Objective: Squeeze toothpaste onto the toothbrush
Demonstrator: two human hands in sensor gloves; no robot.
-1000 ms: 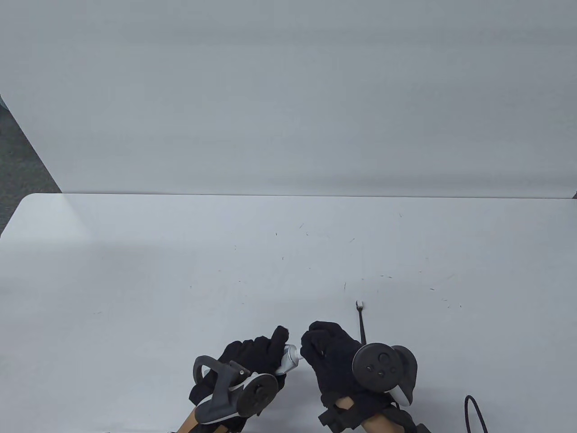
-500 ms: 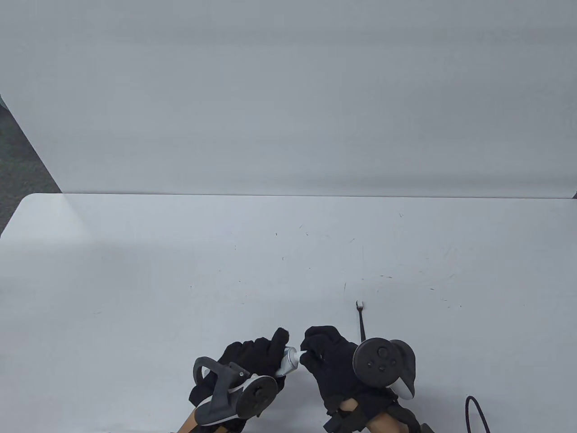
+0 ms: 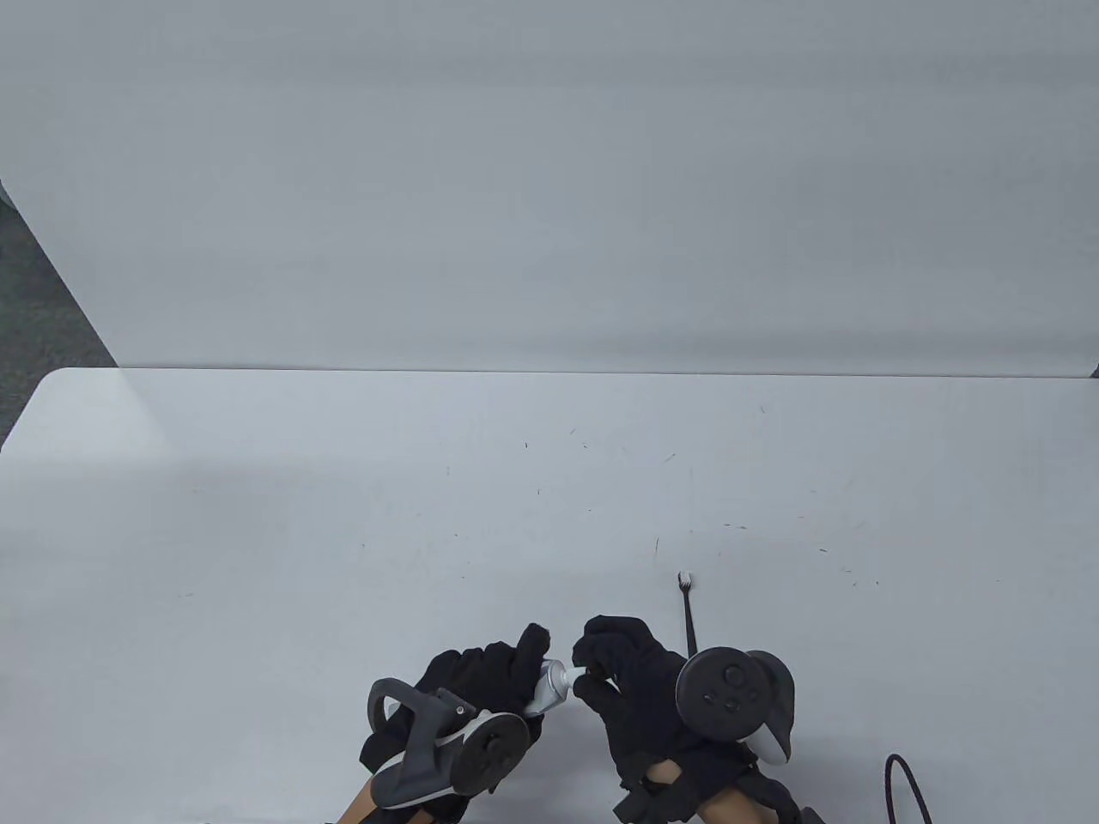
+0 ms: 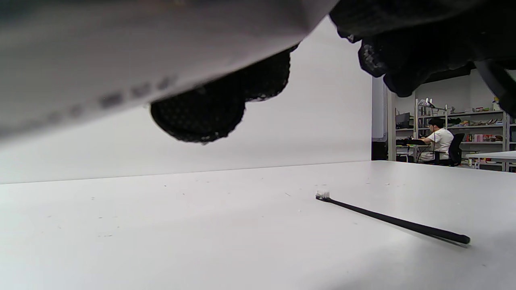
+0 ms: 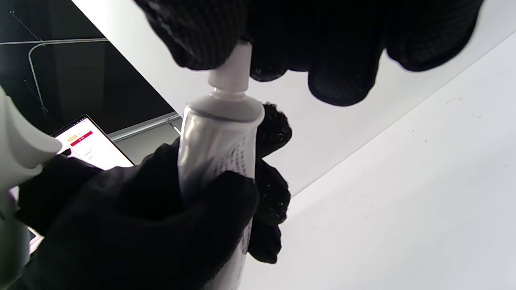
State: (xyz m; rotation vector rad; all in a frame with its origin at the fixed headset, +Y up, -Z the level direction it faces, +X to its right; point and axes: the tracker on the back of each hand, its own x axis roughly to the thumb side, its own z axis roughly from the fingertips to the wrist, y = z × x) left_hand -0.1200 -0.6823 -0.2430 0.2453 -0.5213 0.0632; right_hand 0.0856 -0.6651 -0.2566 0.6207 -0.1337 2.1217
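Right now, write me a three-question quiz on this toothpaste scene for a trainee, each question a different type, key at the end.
1. True or false: the toothbrush is held in the right hand.
2. Which hand grips the body of the toothpaste tube? A) left hand B) right hand C) neither
3. Fill in: the right hand's fingertips pinch the tube's ____.

Key
1. False: it lies flat on the table, beyond the right hand, touched by neither hand.
2. A
3. Cap
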